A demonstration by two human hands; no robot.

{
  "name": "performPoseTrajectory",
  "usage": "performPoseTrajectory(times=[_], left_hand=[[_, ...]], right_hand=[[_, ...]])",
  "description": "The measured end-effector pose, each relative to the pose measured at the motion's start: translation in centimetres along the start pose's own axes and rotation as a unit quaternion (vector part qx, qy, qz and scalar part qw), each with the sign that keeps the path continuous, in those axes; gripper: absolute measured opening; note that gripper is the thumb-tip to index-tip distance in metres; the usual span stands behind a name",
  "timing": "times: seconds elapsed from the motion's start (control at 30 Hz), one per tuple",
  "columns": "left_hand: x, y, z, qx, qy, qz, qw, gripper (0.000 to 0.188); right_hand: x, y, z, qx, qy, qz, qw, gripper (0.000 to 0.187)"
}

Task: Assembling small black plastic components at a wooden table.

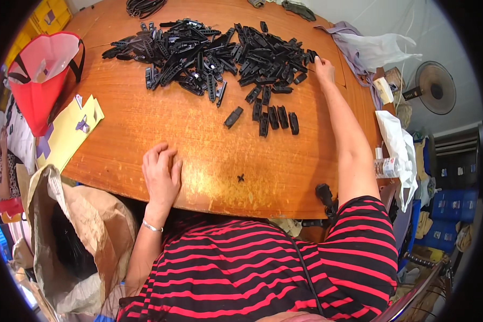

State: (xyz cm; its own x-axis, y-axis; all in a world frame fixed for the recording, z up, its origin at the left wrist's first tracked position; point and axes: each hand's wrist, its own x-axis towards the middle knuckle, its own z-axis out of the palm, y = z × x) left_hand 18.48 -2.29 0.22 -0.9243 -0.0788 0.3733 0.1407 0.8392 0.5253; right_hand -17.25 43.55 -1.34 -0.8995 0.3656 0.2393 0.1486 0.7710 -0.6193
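My right arm is stretched across the brown wooden table to the right end of a heap of black plastic parts [268, 53]. The fingers of my right hand [324, 71] are pinched at a small black plastic piece [310, 56] there. My left hand [162, 172] lies near the table's front edge, empty, its fingers loosely bent and apart. Between the hands, several black pieces stand in a rough row [273, 117], with a single one [233, 117] lying tilted to their left. A tiny black cross-shaped bit [240, 178] is near the front edge.
Longer, slotted black strips [185, 56] form a second heap on the left. A red bag [40, 80] and yellow card [72, 131] are at the table's left. An open brown paper bag [104, 220] stands beside my left arm. A plastic bottle [385, 168] and fan [434, 88] are at right.
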Motion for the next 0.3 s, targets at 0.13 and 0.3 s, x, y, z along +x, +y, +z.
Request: performPoseTrajectory(times=[0.13, 0.3], left_hand=[[0.5, 0.3, 0.0, -0.003, -0.014, -0.028, 1.000, 0.026], [0.5, 0.2, 0.1, -0.002, -0.031, -0.045, 0.998, 0.025]], right_hand=[[3.3, -1.0, 2.1, -0.006, -0.011, 0.063, 0.998, 0.070], [5.4, -3.9, 4.3, -0.032, -0.140, 0.075, 0.987, 0.076]])
